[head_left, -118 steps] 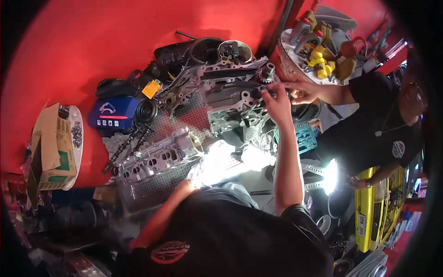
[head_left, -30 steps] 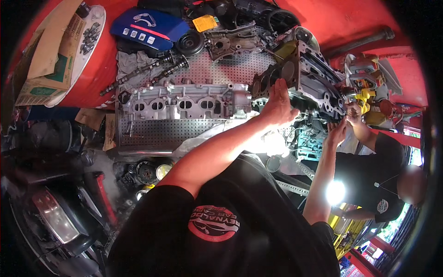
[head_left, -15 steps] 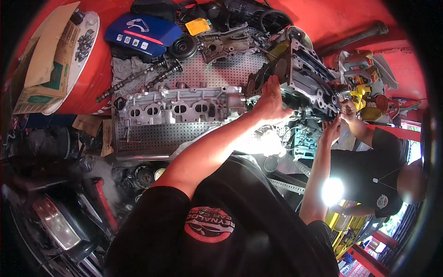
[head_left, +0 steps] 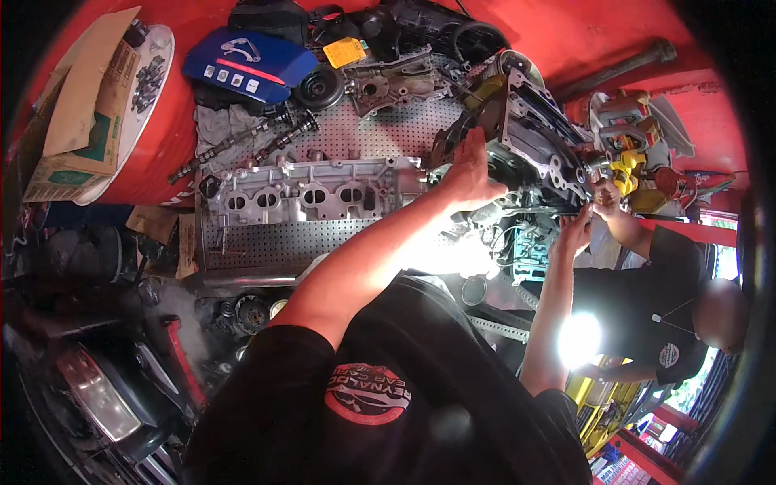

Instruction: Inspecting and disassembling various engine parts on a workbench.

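Observation:
A dark metal engine block [head_left: 537, 149] stands tilted on the right end of the workbench. My left hand [head_left: 473, 176] lies against its near left side, fingers stretched upward and thumb apart. At the block's lower right end, my right hand [head_left: 575, 230] has its fingers pinched together; what they hold, if anything, is too small to make out. Right beside my fingertips is a co-worker's hand [head_left: 605, 198]. Left of the block, a silver cylinder head [head_left: 299, 194] lies lengthwise on the perforated metal bench top [head_left: 339, 129].
Two camshafts [head_left: 242, 145], a blue case [head_left: 250, 65], a round pulley [head_left: 319, 85] and a metal cover [head_left: 396, 85] lie behind the cylinder head. A cardboard box [head_left: 89, 121] stands far left. The co-worker [head_left: 638, 291] on the right has a bright lamp [head_left: 580, 339] near the body.
My right hand has shifted slightly left along the block's lower end. My left hand keeps its place against the block.

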A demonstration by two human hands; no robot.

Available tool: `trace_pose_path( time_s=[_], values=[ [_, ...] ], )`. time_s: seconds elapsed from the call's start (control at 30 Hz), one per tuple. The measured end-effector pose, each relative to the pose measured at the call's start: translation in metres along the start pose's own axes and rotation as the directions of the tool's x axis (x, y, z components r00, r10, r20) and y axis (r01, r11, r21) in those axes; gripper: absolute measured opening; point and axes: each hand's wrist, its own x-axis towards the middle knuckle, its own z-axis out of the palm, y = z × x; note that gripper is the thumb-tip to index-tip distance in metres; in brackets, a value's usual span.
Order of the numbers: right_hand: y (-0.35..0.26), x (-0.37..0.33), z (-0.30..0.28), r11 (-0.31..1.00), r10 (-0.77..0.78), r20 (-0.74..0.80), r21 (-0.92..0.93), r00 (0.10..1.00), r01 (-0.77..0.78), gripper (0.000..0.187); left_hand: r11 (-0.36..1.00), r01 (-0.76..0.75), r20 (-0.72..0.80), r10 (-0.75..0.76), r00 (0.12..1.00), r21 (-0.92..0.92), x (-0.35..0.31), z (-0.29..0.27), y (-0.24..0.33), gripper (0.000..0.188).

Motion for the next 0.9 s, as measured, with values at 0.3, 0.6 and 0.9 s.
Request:
trace_pose_path(
  time_s=[0.3,0.6,0.9],
  values=[
    [0.001,0.006,0.0,0.999,0.033,0.021,0.026,0.999,-0.034,0.086,0.999,-0.013,0.001,0.013,1.0,-0.04,0.003,-0.005,0.0,0.125],
    [0.005,0.007,0.008,1.0,0.026,-0.071,-0.008,0.997,-0.027,0.051,1.0,-0.013,0.017,0.013,1.0,0.012,0.006,-0.027,-0.001,0.108],
    [-0.015,0.023,0.039,0.915,-0.169,-0.064,0.36,0.983,0.181,0.054,0.994,-0.103,0.202,0.095,0.975,0.027,0.068,-0.098,0.008,0.12]
  ],
)
